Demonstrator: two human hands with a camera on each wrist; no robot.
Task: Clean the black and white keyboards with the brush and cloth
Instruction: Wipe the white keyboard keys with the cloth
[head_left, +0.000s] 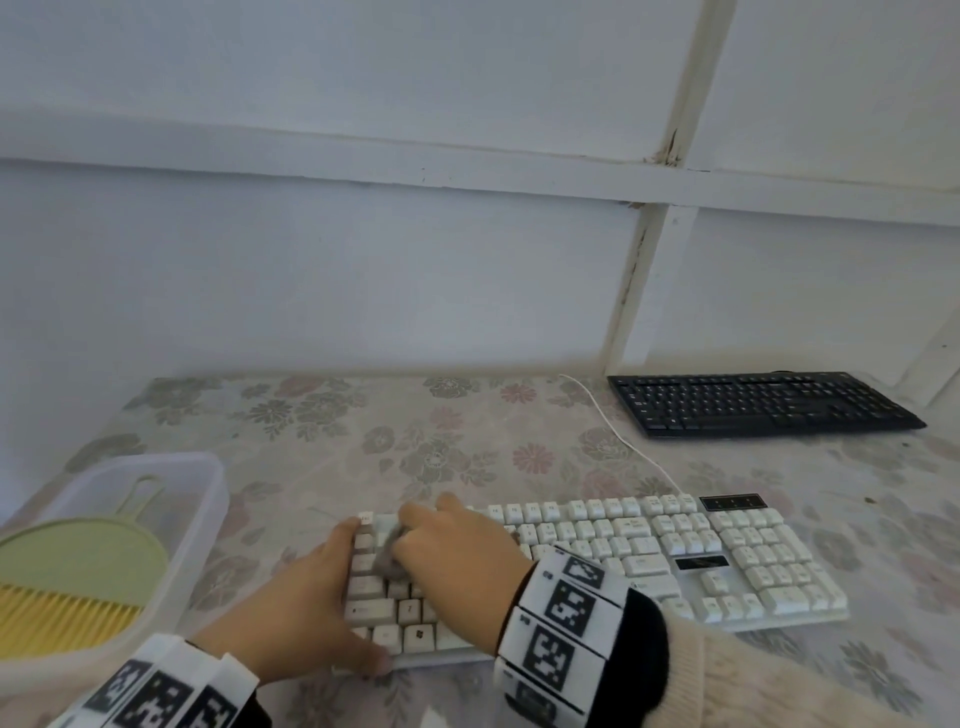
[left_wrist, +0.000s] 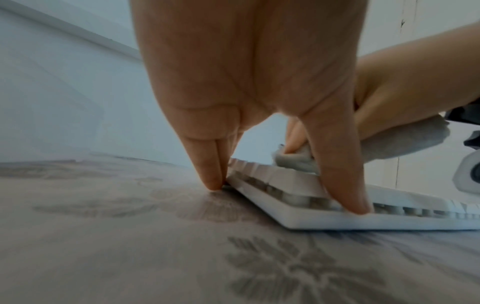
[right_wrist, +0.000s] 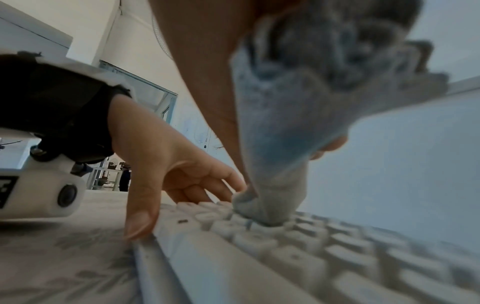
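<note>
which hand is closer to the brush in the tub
Left. The left hand braces the white keyboard's left end, on the side toward the brush in its tub. The right hand wipes keys with the cloth, farther away.

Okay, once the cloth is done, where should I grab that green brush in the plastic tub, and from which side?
Probably the round green back of the brush, taken from above: the plastic tub is open-topped and that broad back faces up. Its thin loop handle lies deeper against the tub's far wall, and the yellow bristles point toward you and would likely bend under your fingers.
</note>
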